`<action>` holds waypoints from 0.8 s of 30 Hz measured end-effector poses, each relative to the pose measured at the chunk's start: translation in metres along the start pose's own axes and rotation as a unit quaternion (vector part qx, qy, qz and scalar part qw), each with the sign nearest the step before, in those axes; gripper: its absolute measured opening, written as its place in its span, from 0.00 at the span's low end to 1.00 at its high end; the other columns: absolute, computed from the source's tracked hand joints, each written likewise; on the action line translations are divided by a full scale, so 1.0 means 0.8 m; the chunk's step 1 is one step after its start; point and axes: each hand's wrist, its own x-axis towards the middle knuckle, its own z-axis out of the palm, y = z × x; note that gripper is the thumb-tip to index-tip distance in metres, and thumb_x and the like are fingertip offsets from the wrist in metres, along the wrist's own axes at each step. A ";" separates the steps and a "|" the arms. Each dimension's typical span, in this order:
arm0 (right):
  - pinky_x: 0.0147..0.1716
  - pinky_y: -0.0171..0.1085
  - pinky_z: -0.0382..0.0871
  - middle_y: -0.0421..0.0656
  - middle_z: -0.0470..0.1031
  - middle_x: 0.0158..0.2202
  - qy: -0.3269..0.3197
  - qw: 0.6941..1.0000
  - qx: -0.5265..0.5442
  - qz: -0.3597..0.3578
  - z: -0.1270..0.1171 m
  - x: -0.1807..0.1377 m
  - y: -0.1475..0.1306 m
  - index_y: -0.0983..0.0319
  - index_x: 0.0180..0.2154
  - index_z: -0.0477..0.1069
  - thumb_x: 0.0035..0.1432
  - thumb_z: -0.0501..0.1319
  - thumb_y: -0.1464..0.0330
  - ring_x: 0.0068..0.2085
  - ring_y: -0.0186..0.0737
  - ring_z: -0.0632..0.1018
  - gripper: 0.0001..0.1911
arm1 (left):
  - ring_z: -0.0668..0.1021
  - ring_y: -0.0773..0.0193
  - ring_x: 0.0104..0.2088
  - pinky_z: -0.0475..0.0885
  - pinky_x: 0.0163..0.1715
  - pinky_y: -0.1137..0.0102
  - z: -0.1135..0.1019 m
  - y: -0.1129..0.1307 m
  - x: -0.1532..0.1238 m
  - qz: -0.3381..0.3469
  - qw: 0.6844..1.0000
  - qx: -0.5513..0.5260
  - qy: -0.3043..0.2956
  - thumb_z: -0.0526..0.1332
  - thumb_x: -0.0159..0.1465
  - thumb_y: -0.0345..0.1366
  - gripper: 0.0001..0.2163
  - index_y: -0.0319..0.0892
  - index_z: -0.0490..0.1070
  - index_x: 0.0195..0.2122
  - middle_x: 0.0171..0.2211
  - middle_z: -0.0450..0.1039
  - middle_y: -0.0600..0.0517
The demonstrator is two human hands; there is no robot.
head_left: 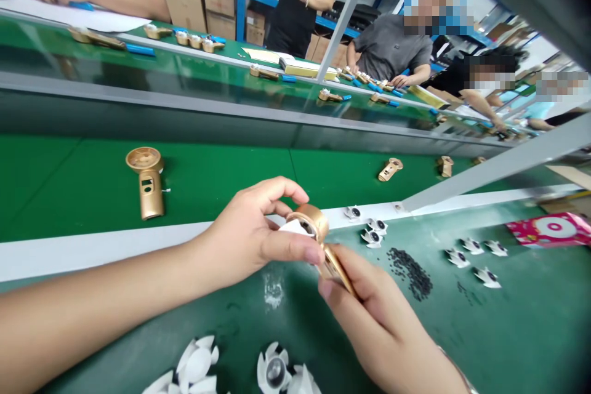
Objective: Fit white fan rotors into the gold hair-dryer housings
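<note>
A gold handheld-fan housing [318,220] is held above the green work surface, its round head up and to the left. My right hand [385,314] grips its handle between thumb and fingers. At the round head, my left hand [252,228] has its thumb and fingers closed on a white fan blade [294,228], which sits at the ring's opening. How deep the blade is in the ring is hidden by my thumb. Near my forearms lie loose white fan blades [196,363], one [273,370] with its hub showing.
Beyond a white rail, gold housings [151,194] lie on the green belt [221,178]. To the right are small fan blades [373,237], a pile of black bits [410,274] and a pink box [551,229]. A grey metal post [503,159] slants across. People work at the far line.
</note>
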 end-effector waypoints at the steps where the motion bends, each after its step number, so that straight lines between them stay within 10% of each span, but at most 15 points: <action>1: 0.25 0.34 0.57 0.34 0.60 0.26 -0.015 1.000 0.026 0.005 -0.001 -0.001 -0.001 0.57 0.35 0.61 0.66 0.52 0.72 0.26 0.33 0.61 0.06 | 0.79 0.67 0.32 0.72 0.31 0.74 0.000 0.001 -0.001 0.000 1.000 -0.003 -0.028 0.76 0.50 0.31 0.19 0.44 0.71 0.41 0.31 0.77 0.58; 10: 0.25 0.33 0.55 0.35 0.56 0.28 -0.074 0.984 0.153 0.057 0.010 -0.005 0.013 0.58 0.39 0.64 0.69 0.51 0.64 0.28 0.33 0.58 0.06 | 0.79 0.66 0.27 0.70 0.27 0.73 0.005 0.004 0.001 -0.050 0.996 -0.025 -0.074 0.74 0.54 0.35 0.14 0.42 0.67 0.30 0.25 0.75 0.58; 14: 0.21 0.32 0.55 0.35 0.58 0.26 -0.037 0.990 0.095 0.093 0.006 0.012 0.013 0.59 0.39 0.65 0.70 0.49 0.61 0.24 0.32 0.59 0.11 | 0.80 0.61 0.32 0.70 0.32 0.69 -0.017 0.017 0.011 -0.036 0.990 0.132 -0.045 0.72 0.53 0.44 0.19 0.43 0.67 0.39 0.35 0.77 0.53; 17: 0.26 0.35 0.63 0.40 0.68 0.27 0.122 0.972 -0.189 0.068 -0.007 0.056 0.014 0.61 0.44 0.67 0.69 0.50 0.61 0.27 0.38 0.69 0.13 | 0.77 0.59 0.32 0.64 0.28 0.71 -0.035 0.041 -0.002 0.007 0.914 0.406 0.013 0.76 0.43 0.50 0.29 0.47 0.70 0.43 0.39 0.75 0.52; 19: 0.32 0.40 0.66 0.49 0.74 0.33 0.195 0.927 -0.314 0.067 -0.015 0.096 0.020 0.65 0.51 0.65 0.68 0.51 0.62 0.32 0.47 0.75 0.17 | 0.73 0.61 0.25 0.59 0.23 0.70 -0.038 0.053 -0.018 -0.013 0.852 0.519 -0.063 0.77 0.36 0.48 0.25 0.48 0.73 0.34 0.31 0.74 0.54; 24: 0.43 0.48 0.66 0.59 0.75 0.41 0.166 0.905 -0.386 0.072 -0.032 0.165 0.035 0.67 0.44 0.71 0.60 0.63 0.63 0.45 0.60 0.75 0.15 | 0.58 0.67 0.10 0.51 0.16 0.70 -0.025 0.040 -0.040 -0.152 0.753 0.606 -0.205 0.77 0.25 0.39 0.21 0.47 0.66 0.17 0.11 0.59 0.61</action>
